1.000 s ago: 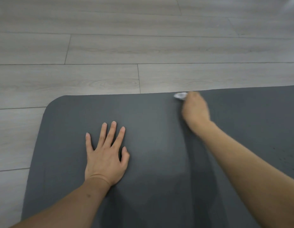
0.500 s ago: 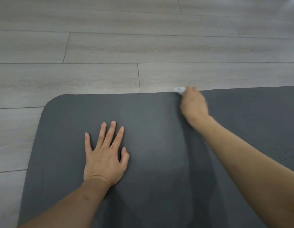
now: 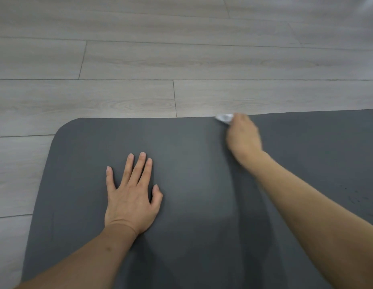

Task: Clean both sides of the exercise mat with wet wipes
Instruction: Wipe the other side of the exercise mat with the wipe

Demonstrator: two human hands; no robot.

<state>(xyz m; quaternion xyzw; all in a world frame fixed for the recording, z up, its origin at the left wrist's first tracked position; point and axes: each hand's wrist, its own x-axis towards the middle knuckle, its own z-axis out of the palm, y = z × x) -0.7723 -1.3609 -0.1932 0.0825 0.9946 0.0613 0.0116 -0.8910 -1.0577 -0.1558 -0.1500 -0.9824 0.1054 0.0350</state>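
At the left of the frame the pale plank floor (image 3: 123, 59) shows beside and above the rounded corner of the dark grey exercise mat (image 3: 194, 155), which lies flat and fills the lower part of the picture; its long axis runs left to right, out past the right edge.

Left of centre, the left hand (image 3: 132, 202) rests palm down on the mat, fingers straight and slightly spread, holding nothing. It looks to be pinning the mat in place.

Right of centre, at the mat's far edge, the right hand (image 3: 243, 135) is blurred, reaching away from the person. A small white wet wipe (image 3: 224, 118) pokes out from its fingertips, right on the border between mat and floor. The fingers appear curled round the wipe, though the blur hides exactly how they close.

The relation that matters: the wipe sits at the upper limit of the mat, so uncleaned surface lies below it in the frame, toward the person, and further right. The right hand is the nearer one for that stroke. Farther right, a few dark specks (image 3: 356, 197) mark the mat near the frame's edge.
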